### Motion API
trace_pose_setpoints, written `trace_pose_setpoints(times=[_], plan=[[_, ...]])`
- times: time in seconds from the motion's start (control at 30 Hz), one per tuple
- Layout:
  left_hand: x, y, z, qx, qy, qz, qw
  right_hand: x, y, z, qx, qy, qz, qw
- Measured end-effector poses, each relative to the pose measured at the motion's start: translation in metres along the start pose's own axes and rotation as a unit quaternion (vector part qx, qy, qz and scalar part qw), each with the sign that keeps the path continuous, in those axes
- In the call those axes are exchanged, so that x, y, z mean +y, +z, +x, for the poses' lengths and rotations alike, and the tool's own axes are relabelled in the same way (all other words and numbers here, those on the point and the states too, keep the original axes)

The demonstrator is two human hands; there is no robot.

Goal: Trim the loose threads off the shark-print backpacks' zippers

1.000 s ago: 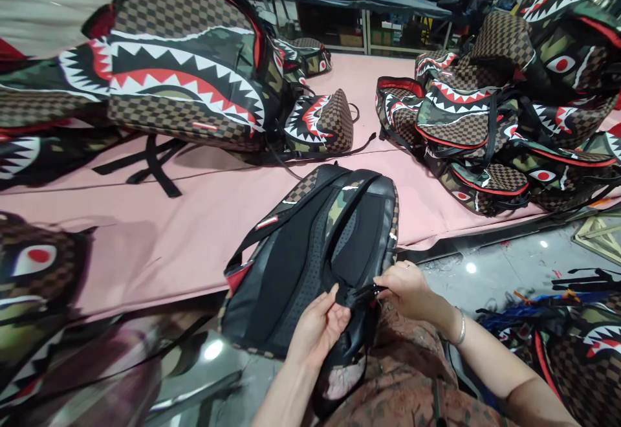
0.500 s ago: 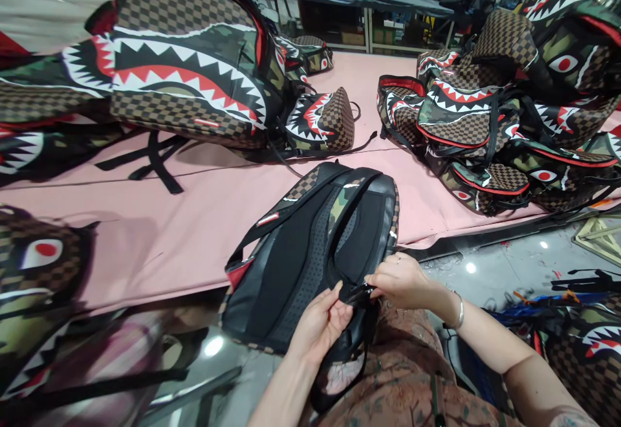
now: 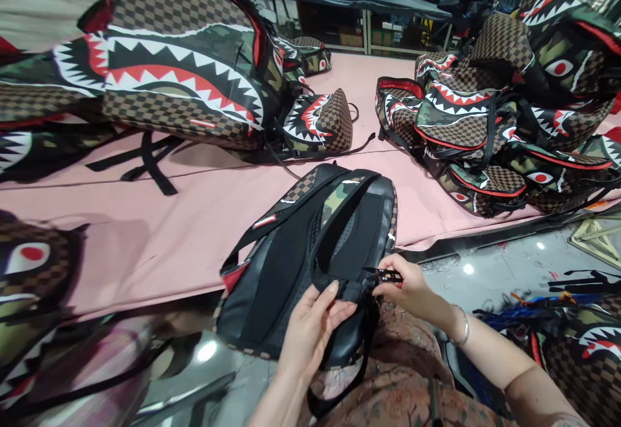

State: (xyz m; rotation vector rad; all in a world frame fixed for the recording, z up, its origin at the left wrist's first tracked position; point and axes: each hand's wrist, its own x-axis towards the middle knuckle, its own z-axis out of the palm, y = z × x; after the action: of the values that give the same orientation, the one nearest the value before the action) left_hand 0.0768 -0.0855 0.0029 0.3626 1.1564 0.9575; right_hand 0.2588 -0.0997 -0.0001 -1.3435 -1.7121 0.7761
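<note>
A checkered and camouflage backpack [image 3: 276, 278] lies with its black padded back facing up, partly over the table's front edge and against my lap. My left hand [image 3: 315, 320] pinches a black shoulder strap [image 3: 347, 290] near the lower right of the back panel. Just right of it, my right hand [image 3: 405, 288] is closed on a small black tool [image 3: 387, 275] with a thin pointed tip, which lies close over the strap end. The tool's exact type is hard to make out.
On the pink table [image 3: 194, 233], large shark-mouth backpacks [image 3: 179, 77] lie at the back left and a pile of smaller bags [image 3: 460, 110] at the right. Another bag [image 3: 33, 259] is at the near left. More bags [image 3: 592, 349] sit low at the right.
My right hand has moved slightly right and away from my left hand, and the black tool now shows in it. The strap's loop has shifted left.
</note>
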Motion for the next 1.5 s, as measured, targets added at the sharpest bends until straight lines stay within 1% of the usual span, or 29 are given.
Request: trace_pose_setpoints(times=[0.07, 0.17, 0.23, 0.3, 0.37, 0.47, 0.53, 0.6, 0.67, 0.8, 0.87, 0.93, 1.0, 1.07, 1.13, 1.2, 1.23, 1.27, 1.3, 1.37, 1.43, 1.5], plan=[[-0.002, 0.004, -0.003, -0.012, 0.033, 0.015, 0.999, -0.006, 0.01, -0.007, 0.034, 0.052, 0.025, 0.998], [-0.009, 0.012, -0.006, -0.007, 0.085, 0.028, 0.996, -0.01, 0.02, -0.015, 0.056, 0.063, 0.001, 0.996], [-0.015, 0.018, -0.006, 0.004, 0.124, 0.05, 0.991, -0.011, 0.021, -0.018, 0.055, 0.068, -0.034, 0.996], [-0.02, 0.022, -0.005, 0.005, 0.16, 0.089, 0.983, -0.011, 0.018, -0.018, 0.036, 0.086, -0.065, 0.994], [-0.024, 0.025, -0.004, -0.006, 0.191, 0.142, 0.971, -0.012, 0.011, -0.017, 0.009, 0.121, -0.083, 0.989], [-0.028, 0.026, 0.0, -0.013, 0.231, 0.21, 0.95, -0.015, 0.002, -0.013, -0.023, 0.184, -0.091, 0.978], [-0.029, 0.025, 0.002, -0.01, 0.248, 0.235, 0.94, -0.017, -0.001, -0.01, -0.041, 0.214, -0.082, 0.972], [-0.031, 0.024, 0.004, -0.008, 0.257, 0.249, 0.934, -0.015, -0.001, -0.008, -0.056, 0.237, -0.046, 0.969], [-0.032, 0.023, 0.003, -0.003, 0.27, 0.272, 0.924, -0.01, 0.002, -0.006, -0.066, 0.251, 0.013, 0.966], [-0.035, 0.019, 0.001, 0.036, 0.318, 0.352, 0.879, 0.002, 0.008, -0.004, -0.077, 0.261, 0.131, 0.953], [-0.036, 0.018, 0.0, 0.041, 0.323, 0.366, 0.872, 0.007, 0.01, -0.004, -0.073, 0.271, 0.191, 0.94], [-0.036, 0.016, 0.002, 0.027, 0.309, 0.35, 0.884, 0.009, 0.013, -0.006, -0.078, 0.272, 0.254, 0.925], [-0.035, 0.015, 0.006, 0.008, 0.286, 0.304, 0.909, 0.01, 0.018, -0.009, -0.074, 0.265, 0.305, 0.912], [-0.034, 0.013, 0.01, -0.003, 0.261, 0.24, 0.935, 0.009, 0.023, -0.012, -0.039, 0.252, 0.34, 0.905], [-0.032, 0.011, 0.013, -0.001, 0.227, 0.171, 0.959, 0.008, 0.031, -0.013, 0.011, 0.231, 0.355, 0.906], [-0.03, 0.011, 0.015, 0.005, 0.18, 0.115, 0.977, 0.005, 0.039, -0.013, 0.06, 0.215, 0.356, 0.907], [-0.028, 0.011, 0.014, 0.005, 0.155, 0.093, 0.984, 0.005, 0.044, -0.012, 0.082, 0.214, 0.364, 0.903], [-0.027, 0.012, 0.013, 0.001, 0.132, 0.076, 0.988, 0.004, 0.049, -0.011, 0.104, 0.217, 0.383, 0.892], [-0.026, 0.013, 0.011, -0.005, 0.115, 0.063, 0.991, 0.005, 0.053, -0.01, 0.124, 0.221, 0.416, 0.873], [-0.024, 0.015, 0.008, -0.019, 0.092, 0.048, 0.994, 0.008, 0.06, -0.007, 0.147, 0.226, 0.502, 0.822], [-0.025, 0.017, 0.005, -0.035, 0.083, 0.047, 0.995, 0.013, 0.064, -0.005, 0.145, 0.224, 0.582, 0.768], [-0.029, 0.018, 0.005, -0.038, 0.093, 0.063, 0.993, 0.019, 0.064, -0.004, 0.131, 0.233, 0.626, 0.733]])
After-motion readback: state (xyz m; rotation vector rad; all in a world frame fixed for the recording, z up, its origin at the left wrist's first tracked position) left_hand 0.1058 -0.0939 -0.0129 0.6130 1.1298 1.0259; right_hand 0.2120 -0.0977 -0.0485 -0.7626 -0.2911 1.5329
